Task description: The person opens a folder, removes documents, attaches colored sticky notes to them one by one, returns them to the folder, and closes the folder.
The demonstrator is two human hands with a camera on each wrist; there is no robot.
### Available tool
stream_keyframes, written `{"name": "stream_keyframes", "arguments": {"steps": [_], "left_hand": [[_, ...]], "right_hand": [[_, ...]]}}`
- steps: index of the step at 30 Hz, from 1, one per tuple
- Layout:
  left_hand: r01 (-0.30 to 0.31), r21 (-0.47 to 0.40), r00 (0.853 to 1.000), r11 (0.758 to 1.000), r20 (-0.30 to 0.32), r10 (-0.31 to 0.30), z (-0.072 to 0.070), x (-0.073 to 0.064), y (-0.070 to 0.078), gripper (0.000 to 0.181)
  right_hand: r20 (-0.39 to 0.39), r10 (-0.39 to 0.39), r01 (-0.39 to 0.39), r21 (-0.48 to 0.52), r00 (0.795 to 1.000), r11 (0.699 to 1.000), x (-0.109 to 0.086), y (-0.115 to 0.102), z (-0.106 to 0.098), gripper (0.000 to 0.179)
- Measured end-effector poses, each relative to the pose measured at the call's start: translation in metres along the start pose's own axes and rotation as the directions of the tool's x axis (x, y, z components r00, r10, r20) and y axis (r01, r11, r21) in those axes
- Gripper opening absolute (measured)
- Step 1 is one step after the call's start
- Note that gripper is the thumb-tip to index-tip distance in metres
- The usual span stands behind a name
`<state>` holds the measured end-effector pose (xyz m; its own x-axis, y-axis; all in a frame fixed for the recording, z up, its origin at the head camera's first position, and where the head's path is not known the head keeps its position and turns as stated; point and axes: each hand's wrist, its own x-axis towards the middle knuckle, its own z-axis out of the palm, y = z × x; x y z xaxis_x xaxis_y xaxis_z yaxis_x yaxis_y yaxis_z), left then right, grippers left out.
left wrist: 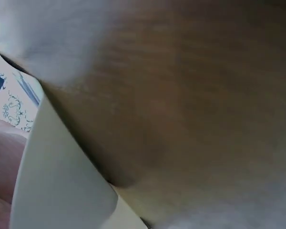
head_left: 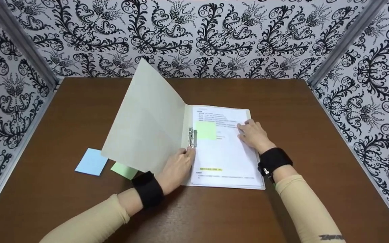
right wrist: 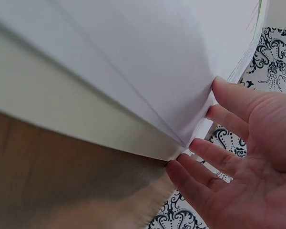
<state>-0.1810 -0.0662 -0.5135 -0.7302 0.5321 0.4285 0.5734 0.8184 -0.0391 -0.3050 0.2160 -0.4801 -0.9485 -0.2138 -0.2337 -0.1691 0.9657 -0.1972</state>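
Observation:
An off-white folder lies on the table, its left cover raised at a slant. On its right side is a stack of printed paper with a green sticky note near the top. A metal clip sits along the spine. My left hand rests at the lower end of the clip, its fingertips against the paper's left margin. The raised cover partly hides that hand in the left wrist view. My right hand pinches the stack's right edge, thumb on the top sheet.
A blue sticky-note pad lies on the brown table left of the folder. Beside it, a green pad is partly under the raised cover. Patterned walls enclose the table at the back and sides.

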Motion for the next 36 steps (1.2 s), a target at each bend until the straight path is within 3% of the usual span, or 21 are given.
{"name": "stream_keyframes", "arguments": {"steps": [5,9,17,21,27,33,36], "left_hand": [[0.041,0.121,0.991,0.992,0.118,-0.055,-0.004,0.003,0.007,0.031],[0.045,0.153,0.981,0.987,0.179,-0.073,-0.005,0.005,0.008,0.027],[0.090,0.007,0.991,0.996,0.101,-0.091,-0.005,0.007,0.003,0.018],[0.085,0.025,0.991,0.996,0.098,-0.087,-0.006,0.011,0.001,0.022],[0.056,0.089,0.985,0.994,0.157,-0.070,-0.004,0.012,-0.006,0.036],[0.055,0.092,0.990,0.994,0.126,-0.066,0.000,0.009,-0.013,0.043],[0.057,0.123,0.987,0.991,0.142,-0.075,0.000,0.008,-0.016,0.052]], "right_hand": [[-0.012,-0.017,0.017,-0.004,1.000,1.000,-0.001,0.001,0.001,0.051],[-0.020,-0.026,0.026,-0.002,0.999,1.000,-0.002,0.000,0.001,0.051],[-0.015,-0.018,0.018,-0.004,1.000,1.000,-0.001,0.001,0.000,0.052],[-0.028,-0.017,0.018,0.010,0.999,1.000,-0.001,0.001,0.000,0.052],[-0.041,-0.017,0.018,0.010,0.999,1.000,0.000,-0.002,0.001,0.051],[-0.054,-0.058,0.058,0.001,0.997,0.998,0.004,-0.004,0.002,0.051],[-0.061,-0.079,0.080,0.013,0.995,0.997,0.005,-0.004,0.003,0.051]]}}
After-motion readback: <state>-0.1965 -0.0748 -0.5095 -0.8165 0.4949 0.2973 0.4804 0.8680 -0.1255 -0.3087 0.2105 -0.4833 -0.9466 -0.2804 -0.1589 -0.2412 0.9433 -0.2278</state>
